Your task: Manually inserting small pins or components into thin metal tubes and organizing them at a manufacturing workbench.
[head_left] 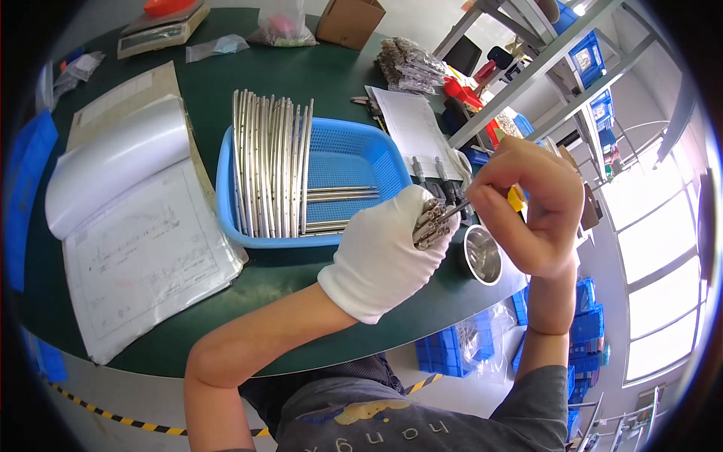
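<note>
My left hand [380, 260], in a white glove, is closed around a bundle of thin metal tubes [431, 226]; their ends stick out of the fist on the right. My bare right hand [536, 203] pinches a thin dark metal rod [456, 210] that slants down to the tube ends. Whether its tip sits inside a tube I cannot tell. Behind the glove stands a blue plastic basket [354, 126]. Many long silver tubes [271, 169] lean side by side across its left part, and a few more lie flat in it. Below my right hand is a small steel bowl [482, 256], its contents unclear.
Drawing sheets in an open folder [151, 241] cover the left of the green table [294, 290]. Farther back are a scale [162, 34], a cardboard box [350, 22], bagged parts [410, 64] and a white paper [407, 124]. Metal shelving [542, 71] rises at the right.
</note>
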The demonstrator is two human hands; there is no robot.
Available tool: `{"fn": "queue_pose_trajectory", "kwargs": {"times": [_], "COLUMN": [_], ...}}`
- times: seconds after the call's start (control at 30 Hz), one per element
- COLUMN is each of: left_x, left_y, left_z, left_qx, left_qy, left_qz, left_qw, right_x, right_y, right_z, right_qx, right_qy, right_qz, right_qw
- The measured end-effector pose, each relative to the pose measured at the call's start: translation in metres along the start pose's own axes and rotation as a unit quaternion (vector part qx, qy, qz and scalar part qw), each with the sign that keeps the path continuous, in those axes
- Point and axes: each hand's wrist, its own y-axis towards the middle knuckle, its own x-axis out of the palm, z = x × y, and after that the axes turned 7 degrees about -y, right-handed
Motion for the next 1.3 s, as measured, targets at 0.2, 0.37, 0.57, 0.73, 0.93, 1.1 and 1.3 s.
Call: {"fn": "queue_pose_trajectory", "kwargs": {"times": [0.2, 0.37, 0.57, 0.73, 0.93, 1.1, 1.3], "left_x": [0.001, 0.000, 0.001, -0.001, 0.001, 0.000, -0.001], "left_y": [0.000, -0.002, 0.000, 0.000, -0.001, -0.001, 0.001], "left_z": [0.000, -0.002, 0.008, 0.002, 0.003, -0.002, 0.008], "left_qx": [0.012, 0.006, 0.001, -0.004, -0.003, 0.029, -0.014], "left_qy": [-0.031, -0.015, 0.014, 0.009, -0.010, -0.006, 0.019], "left_qz": [0.002, -0.005, -0.014, -0.008, -0.007, 0.005, -0.023], "left_qw": [0.999, 1.000, 1.000, 1.000, 1.000, 1.000, 0.999], "right_x": [0.001, 0.007, 0.003, 0.008, 0.009, 0.017, 0.008], "right_y": [-0.001, -0.006, -0.005, -0.004, -0.005, -0.012, -0.009], "right_z": [-0.005, -0.005, 0.001, 0.003, 0.005, 0.002, 0.000], "right_qx": [0.005, -0.009, 0.010, -0.021, -0.044, 0.003, 0.021], "right_qy": [-0.006, -0.013, -0.025, -0.004, -0.036, -0.013, -0.043], "right_qz": [-0.047, -0.004, 0.033, 0.018, -0.001, 0.008, 0.052], "right_qw": [0.999, 1.000, 0.999, 1.000, 0.998, 1.000, 0.998]}}
